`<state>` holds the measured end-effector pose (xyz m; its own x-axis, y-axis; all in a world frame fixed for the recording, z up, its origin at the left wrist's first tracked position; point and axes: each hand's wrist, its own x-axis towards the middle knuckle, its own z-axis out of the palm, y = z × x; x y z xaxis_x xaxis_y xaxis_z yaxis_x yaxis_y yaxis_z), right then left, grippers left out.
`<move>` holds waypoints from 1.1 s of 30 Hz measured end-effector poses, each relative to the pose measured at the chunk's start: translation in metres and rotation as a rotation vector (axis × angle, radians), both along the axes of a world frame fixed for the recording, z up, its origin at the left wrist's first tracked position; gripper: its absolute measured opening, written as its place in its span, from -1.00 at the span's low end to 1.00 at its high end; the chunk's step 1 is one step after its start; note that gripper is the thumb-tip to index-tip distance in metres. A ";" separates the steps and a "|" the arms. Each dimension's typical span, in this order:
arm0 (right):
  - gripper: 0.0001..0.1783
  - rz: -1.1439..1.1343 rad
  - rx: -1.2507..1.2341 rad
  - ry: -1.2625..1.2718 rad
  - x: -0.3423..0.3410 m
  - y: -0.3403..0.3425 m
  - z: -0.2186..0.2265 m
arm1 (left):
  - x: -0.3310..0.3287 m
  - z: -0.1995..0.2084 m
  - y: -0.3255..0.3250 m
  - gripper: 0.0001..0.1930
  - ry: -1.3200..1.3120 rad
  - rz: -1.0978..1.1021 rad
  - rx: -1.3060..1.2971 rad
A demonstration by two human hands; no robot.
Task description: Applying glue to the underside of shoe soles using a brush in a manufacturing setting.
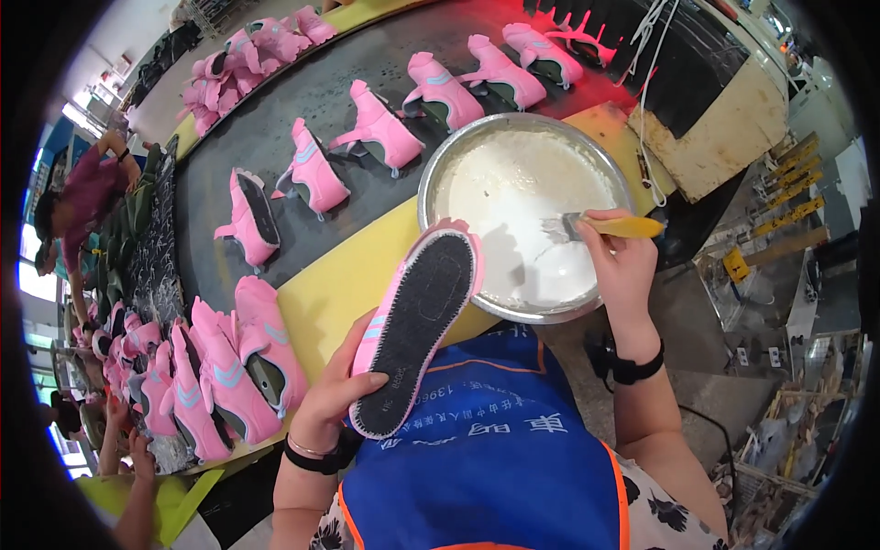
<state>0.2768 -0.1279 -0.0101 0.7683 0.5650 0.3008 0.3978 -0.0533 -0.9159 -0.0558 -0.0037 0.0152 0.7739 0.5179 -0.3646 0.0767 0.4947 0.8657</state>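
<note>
My left hand (344, 380) is closed around a pink shoe upper (418, 335), with its dark stitched underside turned up toward me and its toe pointing at the bowl. In my right hand (623, 261) is a paint brush (632, 226) with a yellow handle, its bristles dipping into the white liquid glue-like paste (527, 215). That paste fills a wide metal bowl (431, 174), whose near side partly overlaps the table's edge. The shoe is held just left of the bowl, above the yellow strip.
Pink shoe uppers (380, 137) stand in a spaced row along a dark belt (206, 202) beyond a yellow border strip (344, 280). More uppers (215, 376) cluster at the left. A board (710, 151) and white cords (646, 119) are at right; other people (82, 202) work at left.
</note>
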 end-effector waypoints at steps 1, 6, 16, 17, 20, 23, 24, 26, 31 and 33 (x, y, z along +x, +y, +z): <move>-0.85 0.021 0.021 -0.055 -0.005 0.002 0.008 | 0.001 0.001 0.001 -0.05 0.005 -0.030 0.006; -0.72 0.585 0.234 -0.634 -0.041 0.008 0.048 | 0.007 0.009 -0.001 -0.07 -0.015 -0.085 -0.060; -0.79 0.574 0.102 -0.686 -0.032 0.023 0.034 | 0.006 0.011 -0.003 -0.06 -0.006 -0.135 -0.052; -0.79 0.577 0.106 -0.689 -0.028 0.025 0.030 | 0.005 0.011 -0.004 -0.05 -0.014 -0.127 -0.056; -0.87 0.413 0.056 -0.284 -0.022 0.024 0.024 | 0.003 0.011 -0.008 -0.03 -0.030 -0.083 -0.081; -0.87 0.333 0.105 -0.316 -0.032 0.014 0.027 | 0.005 0.008 -0.012 -0.01 -0.079 -0.011 -0.149; -0.87 0.338 0.082 -0.310 -0.037 0.011 0.029 | 0.006 0.007 -0.013 -0.01 -0.085 -0.009 -0.154; -0.84 0.405 0.201 -0.282 -0.050 0.009 0.031 | 0.007 0.005 -0.013 -0.01 -0.081 -0.014 -0.136; -0.83 0.412 0.308 -0.438 -0.049 0.025 0.024 | 0.007 0.003 -0.008 0.00 -0.066 -0.095 -0.062; -0.86 0.217 -0.003 -0.099 -0.047 0.021 0.022 | 0.006 0.003 -0.008 0.00 -0.063 -0.117 0.000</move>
<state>0.2294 -0.1066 0.0117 0.5954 0.7149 0.3667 0.4881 0.0407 -0.8718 -0.0500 -0.0119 0.0183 0.8504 0.4227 -0.3134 0.0795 0.4854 0.8707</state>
